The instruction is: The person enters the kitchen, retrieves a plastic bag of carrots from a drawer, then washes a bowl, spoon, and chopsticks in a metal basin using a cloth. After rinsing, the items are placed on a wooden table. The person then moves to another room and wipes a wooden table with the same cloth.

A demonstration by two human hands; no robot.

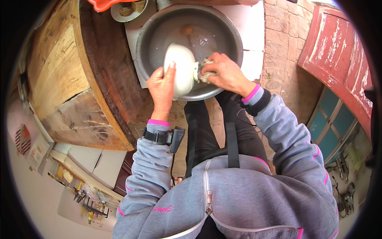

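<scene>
A white bowl (181, 71) is tipped on its side above a wide metal basin (238, 38). My left hand (162, 85) grips the bowl by its rim side, the thumb pressed along the outer wall. On the right, my right hand (223, 71) pinches a crumpled, pale scrubbing cloth or pad (206, 71) against the bowl's foot. Cloudy water (167, 33) stands in the basin, and a blurred orange-brown thing (187, 30) shows in it. The bowl's inside faces left and is hidden from me.
A white-tiled counter (253, 65) bears the basin. At its upper left sits a white plate (115, 13) with brown scrubbers (126, 11), beside an orange plastic thing (103, 4). A wooden cabinet or table (65, 68) rises on the left. A worn red wooden panel (331, 44) stands right, over brick paving (276, 38).
</scene>
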